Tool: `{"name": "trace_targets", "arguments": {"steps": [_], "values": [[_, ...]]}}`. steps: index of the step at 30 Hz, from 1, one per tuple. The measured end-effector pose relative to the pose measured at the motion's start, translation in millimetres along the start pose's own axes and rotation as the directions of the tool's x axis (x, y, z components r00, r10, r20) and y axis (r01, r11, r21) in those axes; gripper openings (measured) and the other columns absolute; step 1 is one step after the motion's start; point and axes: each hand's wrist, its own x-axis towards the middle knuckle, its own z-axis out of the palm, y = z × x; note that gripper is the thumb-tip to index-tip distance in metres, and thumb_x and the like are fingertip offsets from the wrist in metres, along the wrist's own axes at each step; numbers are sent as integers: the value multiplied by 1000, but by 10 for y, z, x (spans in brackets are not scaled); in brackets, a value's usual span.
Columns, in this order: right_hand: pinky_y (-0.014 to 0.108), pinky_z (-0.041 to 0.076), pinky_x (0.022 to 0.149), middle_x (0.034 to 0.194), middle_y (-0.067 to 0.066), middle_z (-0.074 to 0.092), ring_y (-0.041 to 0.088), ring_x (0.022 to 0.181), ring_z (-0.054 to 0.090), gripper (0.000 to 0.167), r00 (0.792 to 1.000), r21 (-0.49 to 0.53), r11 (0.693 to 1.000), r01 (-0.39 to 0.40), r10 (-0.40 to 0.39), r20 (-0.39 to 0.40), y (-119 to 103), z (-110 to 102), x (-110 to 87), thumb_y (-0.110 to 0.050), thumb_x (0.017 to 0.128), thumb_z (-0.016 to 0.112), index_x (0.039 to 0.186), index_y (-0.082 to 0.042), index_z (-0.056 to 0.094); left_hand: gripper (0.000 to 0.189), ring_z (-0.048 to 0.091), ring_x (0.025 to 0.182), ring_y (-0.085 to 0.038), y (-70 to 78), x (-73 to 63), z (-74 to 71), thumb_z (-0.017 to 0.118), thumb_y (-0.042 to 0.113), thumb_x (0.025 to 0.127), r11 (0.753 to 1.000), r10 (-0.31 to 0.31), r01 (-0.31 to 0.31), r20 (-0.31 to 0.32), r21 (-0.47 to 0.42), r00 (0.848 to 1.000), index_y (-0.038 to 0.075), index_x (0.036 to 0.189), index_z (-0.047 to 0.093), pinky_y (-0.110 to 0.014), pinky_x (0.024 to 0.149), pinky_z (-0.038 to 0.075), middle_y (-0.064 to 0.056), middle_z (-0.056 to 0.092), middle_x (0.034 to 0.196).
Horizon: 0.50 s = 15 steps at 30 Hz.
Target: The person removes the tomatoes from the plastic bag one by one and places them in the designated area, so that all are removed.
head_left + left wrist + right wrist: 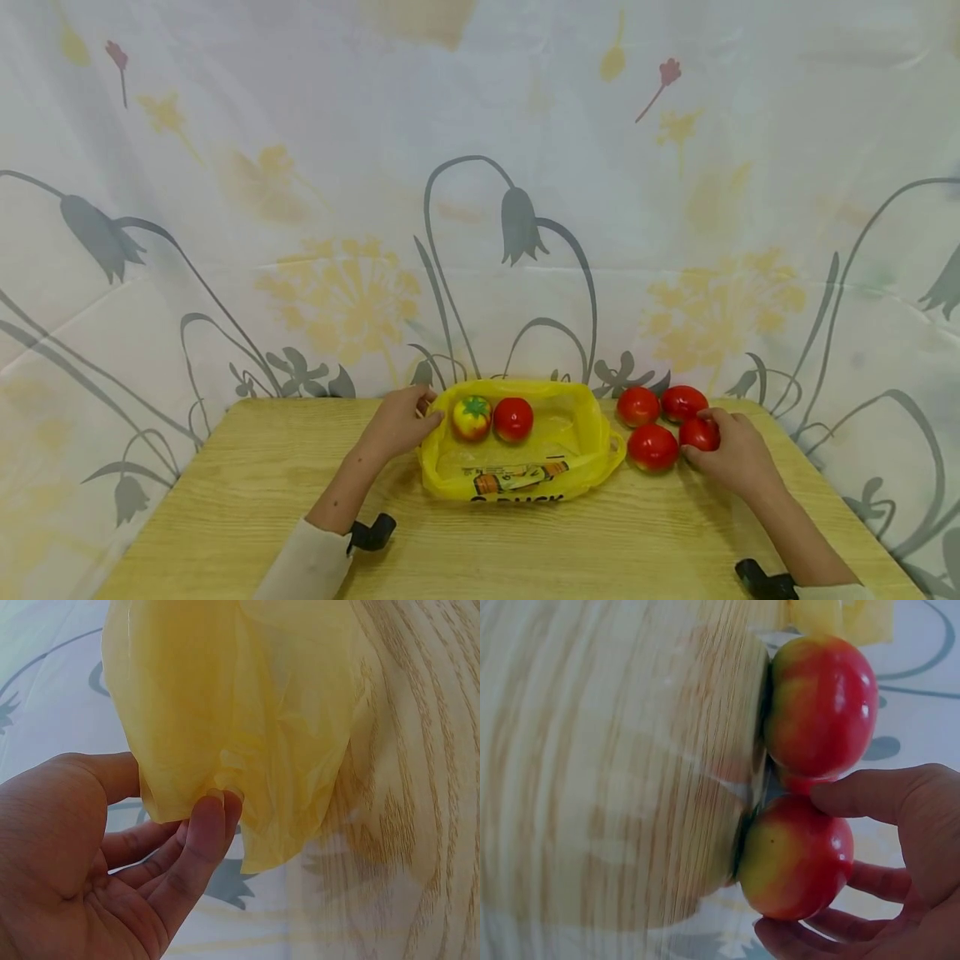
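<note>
A yellow plastic bag [558, 442] lies with its mouth spread wide on the table. Two tomatoes sit inside it: one shows a green calyx [472, 418], and a plain red tomato [513, 419] is beside it. At the bag's left edge, my left hand [396, 423] pinches the plastic [247, 697] between thumb and fingertips. My right hand [741, 457] grips the nearest-right tomato [795, 859] of a cluster, thumb on one side and fingers round the other. Touching or close by are the other red tomatoes, including the front tomato [652, 447] and the back tomato [683, 403].
The wooden table [570, 550] extends in front of the bag and to both sides. A floral-patterned cloth [480, 208] hangs directly behind the table's back edge. A bag handle loop [617, 450] sticks out on the right, close to the tomatoes.
</note>
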Motion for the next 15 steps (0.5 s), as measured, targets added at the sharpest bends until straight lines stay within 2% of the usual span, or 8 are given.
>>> {"name": "trace_targets", "arguments": {"steps": [15], "values": [[70, 52, 88, 119, 44, 54, 57, 107, 55, 62, 1000, 8, 1000, 2, -2, 8, -16, -29, -9, -14, 83, 84, 128, 16, 56, 25, 68, 87, -22, 11, 2, 15, 74, 16, 100, 1000, -7, 7, 0, 6, 1000, 2, 120, 71, -39, 74, 59, -10, 72, 102]]}}
